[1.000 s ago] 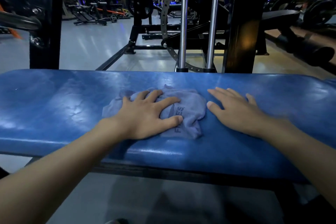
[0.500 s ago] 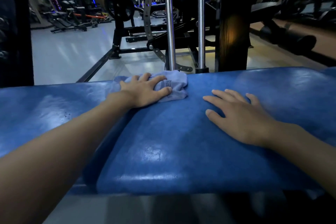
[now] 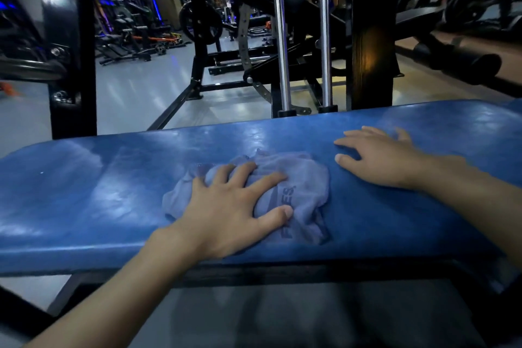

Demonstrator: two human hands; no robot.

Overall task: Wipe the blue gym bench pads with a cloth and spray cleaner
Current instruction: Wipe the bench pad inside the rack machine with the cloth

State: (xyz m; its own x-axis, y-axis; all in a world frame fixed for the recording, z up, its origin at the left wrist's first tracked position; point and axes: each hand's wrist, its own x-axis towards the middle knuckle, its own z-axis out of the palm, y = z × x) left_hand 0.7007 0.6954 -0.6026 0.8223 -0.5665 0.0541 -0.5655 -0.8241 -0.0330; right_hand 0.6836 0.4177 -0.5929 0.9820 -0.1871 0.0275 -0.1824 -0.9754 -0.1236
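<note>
Head view: cloth (image 3: 306, 186) seen crumpled at mid worktop (image 3: 84, 192), pressed under left hand (image 3: 226, 215); grip spread flat, nothing clasped. Right hand (image 3: 387, 158) laid palm-down on worktop just beside cloth; grip open, fingers straight, nothing held.

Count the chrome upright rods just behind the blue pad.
2. One rod rises behind the blue pad, beyond the cloth; the second rod stands right of it, beside the black post. The dark frame may hide more.
</note>
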